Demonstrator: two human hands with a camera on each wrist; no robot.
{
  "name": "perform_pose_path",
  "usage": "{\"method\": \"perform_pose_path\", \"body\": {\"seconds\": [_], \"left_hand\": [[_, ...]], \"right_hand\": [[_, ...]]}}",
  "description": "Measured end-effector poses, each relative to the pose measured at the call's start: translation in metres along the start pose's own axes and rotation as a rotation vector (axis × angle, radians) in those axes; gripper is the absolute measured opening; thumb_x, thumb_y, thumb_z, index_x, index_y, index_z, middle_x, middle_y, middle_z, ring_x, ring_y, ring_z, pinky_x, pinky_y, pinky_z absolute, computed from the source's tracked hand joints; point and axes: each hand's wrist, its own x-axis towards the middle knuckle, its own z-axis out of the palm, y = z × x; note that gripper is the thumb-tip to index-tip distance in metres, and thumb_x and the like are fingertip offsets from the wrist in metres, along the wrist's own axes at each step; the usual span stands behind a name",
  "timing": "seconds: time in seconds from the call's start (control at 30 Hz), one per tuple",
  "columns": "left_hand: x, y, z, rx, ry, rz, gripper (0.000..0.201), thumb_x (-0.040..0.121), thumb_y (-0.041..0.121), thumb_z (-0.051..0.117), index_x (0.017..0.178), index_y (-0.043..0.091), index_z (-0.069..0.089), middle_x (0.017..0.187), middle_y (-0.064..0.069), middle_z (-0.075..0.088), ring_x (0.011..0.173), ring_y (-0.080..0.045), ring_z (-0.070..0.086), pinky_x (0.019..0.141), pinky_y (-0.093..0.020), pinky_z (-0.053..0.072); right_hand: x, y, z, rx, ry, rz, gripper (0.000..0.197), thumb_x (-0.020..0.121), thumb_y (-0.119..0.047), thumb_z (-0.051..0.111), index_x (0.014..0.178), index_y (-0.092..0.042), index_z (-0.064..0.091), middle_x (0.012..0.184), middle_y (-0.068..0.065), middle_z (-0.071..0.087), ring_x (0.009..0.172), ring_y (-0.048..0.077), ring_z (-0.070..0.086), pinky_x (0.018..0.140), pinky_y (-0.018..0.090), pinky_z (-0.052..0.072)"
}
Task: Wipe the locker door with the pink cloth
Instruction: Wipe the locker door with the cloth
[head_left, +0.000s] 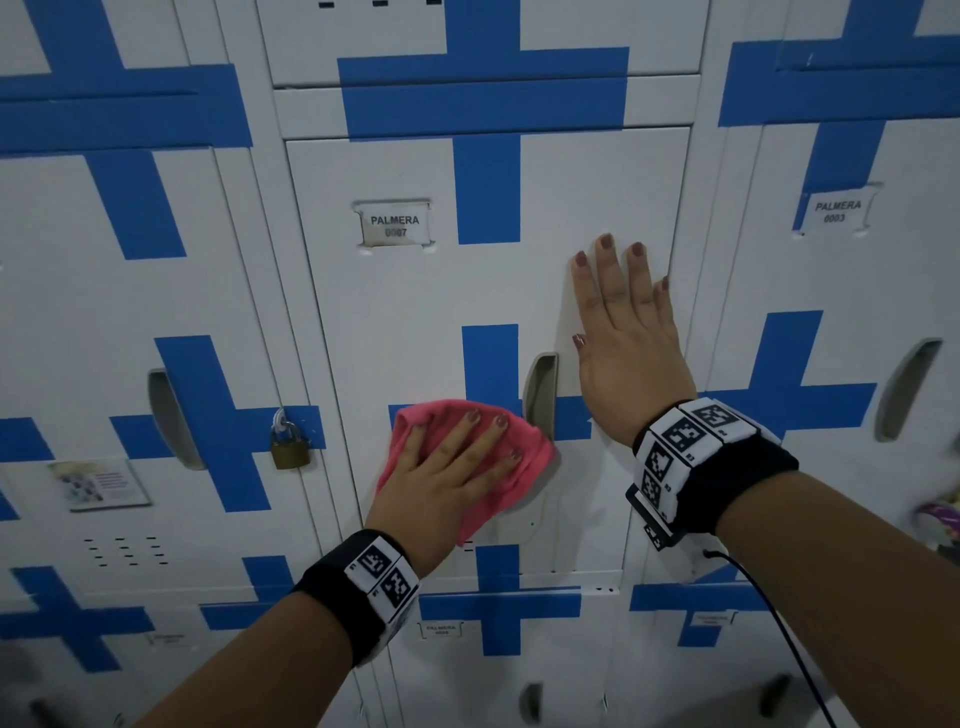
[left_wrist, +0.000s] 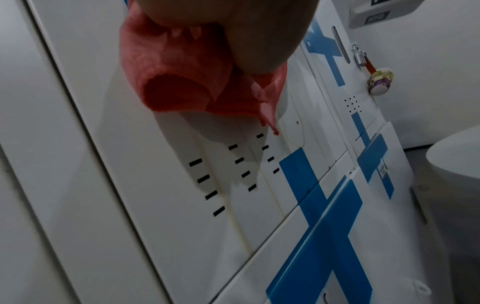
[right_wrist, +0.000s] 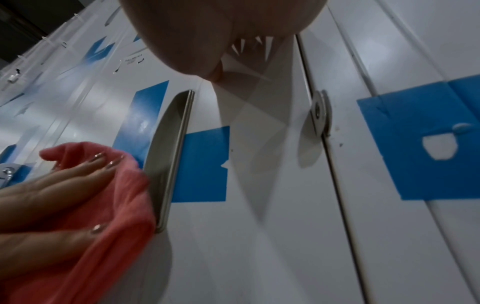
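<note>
The white locker door (head_left: 415, 312) with blue cross stripes and a label plate fills the middle of the head view. My left hand (head_left: 457, 462) lies flat with spread straight fingers on the pink cloth (head_left: 530, 457), pressing it against the door just left of the recessed metal handle (head_left: 540, 395). The cloth (left_wrist: 182, 78) hangs below my palm in the left wrist view. My right hand (head_left: 623, 322) rests flat and open on the door's right side, above the handle. In the right wrist view the cloth (right_wrist: 124, 195) touches the handle (right_wrist: 171, 156).
A brass padlock (head_left: 290, 447) hangs on the locker to the left. Vent slots (left_wrist: 233, 164) sit low on the door. A keyring charm (left_wrist: 380, 82) hangs from a lock on the right-hand locker. A black cable (head_left: 779, 629) trails from my right wristband.
</note>
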Motion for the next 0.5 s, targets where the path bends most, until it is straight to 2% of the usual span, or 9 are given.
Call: {"method": "perform_pose_path", "body": {"seconds": [0.07,0.17,0.33,0.37,0.43,0.5], "left_hand": [[-0.003,0.000,0.001,0.023,-0.003,0.040,0.102,0.052,0.040,0.084,0.141,0.032,0.034,0.151,0.002,0.024,0.139,-0.024,0.023,0.108,-0.062,0.017],[-0.008,-0.008,0.004,0.040,-0.024,0.102,0.097,0.055,0.036,0.084,0.139,0.033,0.037,0.150,0.004,0.024,0.139,-0.022,0.023,0.109,-0.060,0.016],[-0.016,-0.024,0.002,0.045,-0.063,0.160,0.091,0.052,0.029,0.087,0.133,0.034,0.047,0.146,0.005,0.030,0.135,-0.016,0.028,0.109,-0.053,0.024],[-0.018,-0.027,0.002,0.043,-0.071,0.164,0.092,0.052,0.028,0.087,0.134,0.033,0.045,0.146,0.005,0.030,0.138,-0.016,0.024,0.111,-0.052,0.022],[-0.024,-0.033,0.007,0.033,-0.089,0.169,0.096,0.054,0.026,0.086,0.138,0.032,0.039,0.151,0.004,0.024,0.145,-0.016,0.002,0.117,-0.048,0.012],[-0.029,-0.038,0.012,0.032,-0.103,0.161,0.099,0.055,0.024,0.086,0.140,0.032,0.036,0.157,0.005,0.005,0.144,-0.015,-0.015,0.115,-0.045,0.001]], "right_hand": [[0.000,0.000,-0.001,-0.006,0.002,-0.003,0.072,0.094,-0.013,0.040,0.149,-0.017,-0.007,0.152,-0.001,-0.021,0.142,0.023,-0.018,0.116,0.046,-0.004],[0.000,0.001,-0.001,-0.005,-0.008,-0.003,0.072,0.094,-0.013,0.039,0.149,-0.017,-0.006,0.152,-0.002,-0.021,0.142,0.023,-0.018,0.116,0.045,-0.004],[0.000,0.001,-0.002,-0.011,-0.016,-0.007,0.072,0.094,-0.013,0.039,0.149,-0.017,-0.007,0.153,-0.002,-0.021,0.142,0.024,-0.018,0.116,0.045,-0.005],[0.000,0.001,-0.003,-0.011,-0.020,-0.008,0.072,0.094,-0.013,0.039,0.149,-0.017,-0.007,0.153,-0.002,-0.022,0.142,0.024,-0.018,0.115,0.045,-0.005],[0.000,0.002,-0.003,-0.012,-0.022,-0.011,0.073,0.094,-0.012,0.040,0.149,-0.017,-0.007,0.152,-0.001,-0.022,0.142,0.024,-0.018,0.115,0.045,-0.006],[0.000,0.002,-0.002,-0.012,-0.022,-0.011,0.073,0.094,-0.013,0.040,0.149,-0.017,-0.007,0.153,-0.001,-0.021,0.142,0.024,-0.018,0.115,0.045,-0.005]]}}
